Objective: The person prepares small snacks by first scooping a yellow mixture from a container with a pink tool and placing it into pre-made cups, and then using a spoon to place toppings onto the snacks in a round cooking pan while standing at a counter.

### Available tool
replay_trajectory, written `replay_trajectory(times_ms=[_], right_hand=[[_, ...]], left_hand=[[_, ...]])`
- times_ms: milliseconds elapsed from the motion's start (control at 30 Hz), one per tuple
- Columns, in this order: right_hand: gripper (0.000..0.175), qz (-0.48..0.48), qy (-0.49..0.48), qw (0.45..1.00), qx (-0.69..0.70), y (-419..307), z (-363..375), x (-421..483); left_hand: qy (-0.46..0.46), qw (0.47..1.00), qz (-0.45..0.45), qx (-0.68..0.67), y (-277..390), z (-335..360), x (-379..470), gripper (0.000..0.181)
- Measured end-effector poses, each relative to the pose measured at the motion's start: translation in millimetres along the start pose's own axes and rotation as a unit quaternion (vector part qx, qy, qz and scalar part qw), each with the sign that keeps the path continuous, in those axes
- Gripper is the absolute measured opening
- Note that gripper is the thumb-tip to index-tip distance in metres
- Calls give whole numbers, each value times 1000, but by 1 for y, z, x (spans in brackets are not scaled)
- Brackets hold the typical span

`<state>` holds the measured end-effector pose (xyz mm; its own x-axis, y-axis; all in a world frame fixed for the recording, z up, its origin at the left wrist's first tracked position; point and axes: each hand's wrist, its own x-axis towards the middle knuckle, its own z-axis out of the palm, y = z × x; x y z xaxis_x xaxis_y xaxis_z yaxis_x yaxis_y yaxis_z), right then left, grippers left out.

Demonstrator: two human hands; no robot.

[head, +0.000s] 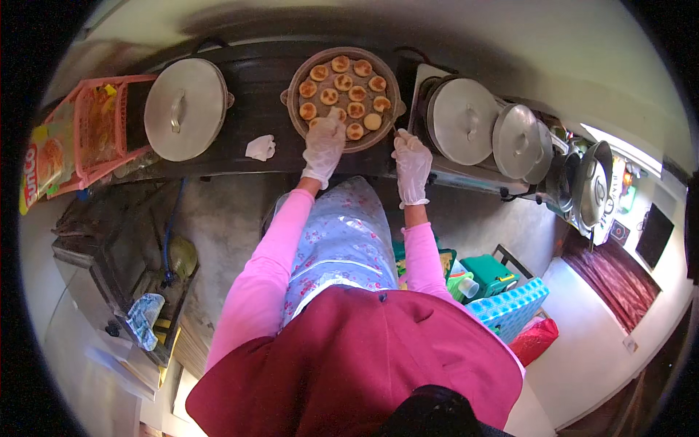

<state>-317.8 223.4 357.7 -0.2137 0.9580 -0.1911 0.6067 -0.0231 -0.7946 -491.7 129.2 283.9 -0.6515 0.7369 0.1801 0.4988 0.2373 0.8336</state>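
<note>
A round metal pan (400, 82) holds several small round cakes (343, 82), most with browned tops and one pale (372, 121). My left hand (325, 139), in a clear plastic glove, reaches over the pan's near side. Its fingertips are at one of the cakes; whether they grip it is hidden by the hand. At the pan's lower right rim, my gloved right hand (412, 158) is closed around a thin utensil (393, 121). The utensil's tip points into the pan near the right-hand cakes, too small to make out.
A crumpled white cloth or glove (261, 148) lies on the dark counter (254, 98). Left stand a lidded pot (185, 109) and a pink plastic basket (101, 131). Right, another lidded pot (464, 121) sits on a stove (475, 177). A green gas cylinder (183, 255) is below left.
</note>
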Motion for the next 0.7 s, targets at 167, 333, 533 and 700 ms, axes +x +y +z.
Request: replay_trajectory(times_ms=[167, 333, 533, 700], right_hand=[[28, -99, 46, 989, -101, 25, -3, -4], [26, -118, 41, 988, -91, 20, 1, -14], [28, 45, -20, 993, 107, -13, -27, -44], [30, 43, -10, 999, 8, 1, -24, -32]], left_hand=[[-117, 991, -41, -59, 29, 45, 6, 36], [32, 996, 79, 0, 21, 79, 3, 46], [-55, 998, -18, 24, 33, 52, -4, 33], [76, 994, -38, -69, 23, 14, -13, 30]])
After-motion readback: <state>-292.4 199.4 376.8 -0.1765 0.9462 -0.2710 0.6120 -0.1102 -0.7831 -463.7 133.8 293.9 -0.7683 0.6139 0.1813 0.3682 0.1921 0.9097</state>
